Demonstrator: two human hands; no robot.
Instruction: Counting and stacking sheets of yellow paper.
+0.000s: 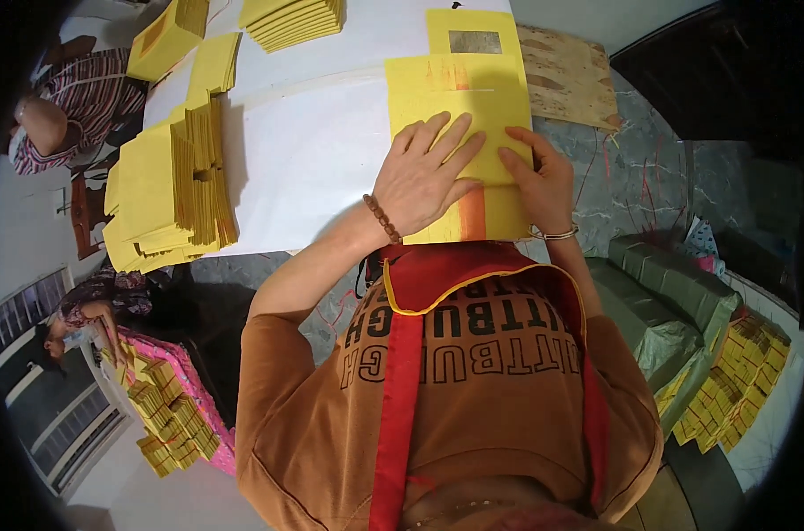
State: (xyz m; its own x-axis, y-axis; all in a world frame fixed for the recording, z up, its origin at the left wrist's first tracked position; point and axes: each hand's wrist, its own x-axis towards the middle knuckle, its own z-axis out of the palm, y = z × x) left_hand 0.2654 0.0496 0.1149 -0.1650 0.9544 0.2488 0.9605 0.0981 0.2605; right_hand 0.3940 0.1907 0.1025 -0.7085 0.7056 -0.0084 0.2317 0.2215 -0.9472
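Note:
A yellow paper sheet with an orange vertical band lies at the table's right front, its lower part creased across. My left hand lies flat on it, fingers spread, a brown bead bracelet at the wrist. At the sheet's right edge is my right hand, its thumb and forefinger apart on the paper; its other fingers are mostly hidden. Beyond, partly covered by that sheet, is another yellow sheet bearing a silver-grey patch.
Thick yellow paper stacks stand on the white table at left, with another fanned stack at the far side. A plywood board adjoins the table's right. Yellow bundles lie lower right. Two people are at left.

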